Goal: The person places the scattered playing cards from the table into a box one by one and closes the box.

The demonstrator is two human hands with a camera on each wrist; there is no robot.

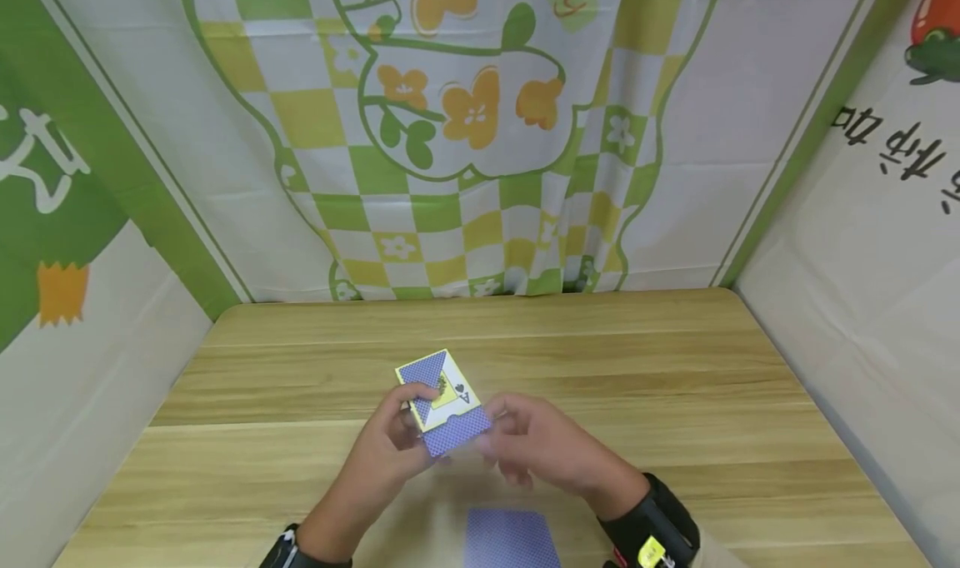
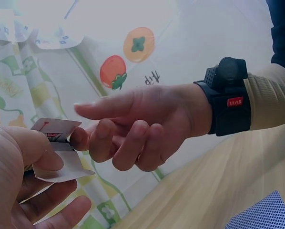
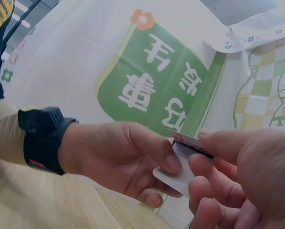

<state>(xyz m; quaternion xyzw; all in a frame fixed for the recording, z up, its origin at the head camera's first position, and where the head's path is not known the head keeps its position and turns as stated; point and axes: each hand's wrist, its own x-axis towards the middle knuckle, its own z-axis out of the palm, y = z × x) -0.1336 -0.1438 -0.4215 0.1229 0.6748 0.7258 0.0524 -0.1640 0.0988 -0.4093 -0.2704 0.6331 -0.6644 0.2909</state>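
My left hand (image 1: 382, 439) grips a playing-card box (image 1: 453, 430), patterned blue and white with yellow borders and an ace printed on it. Its thumb lies across the box's face, and the box tilts above the table. In the left wrist view the flaps of the box (image 2: 66, 167) stand apart at the end towards my right hand (image 2: 137, 124). That hand's index fingertip meets this end; the thumb is apart from it and the other fingers are loosely bent. Blue-patterned card backs (image 1: 512, 540) lie on the table nearer me, partly cut off by the frame.
The wooden table (image 1: 637, 368) extends under both hands. A checked, flowered cloth (image 1: 465, 235) hangs behind its far edge, with printed white cloths (image 1: 840, 251) on either side. Both wrists wear black bands with devices (image 1: 648, 522).
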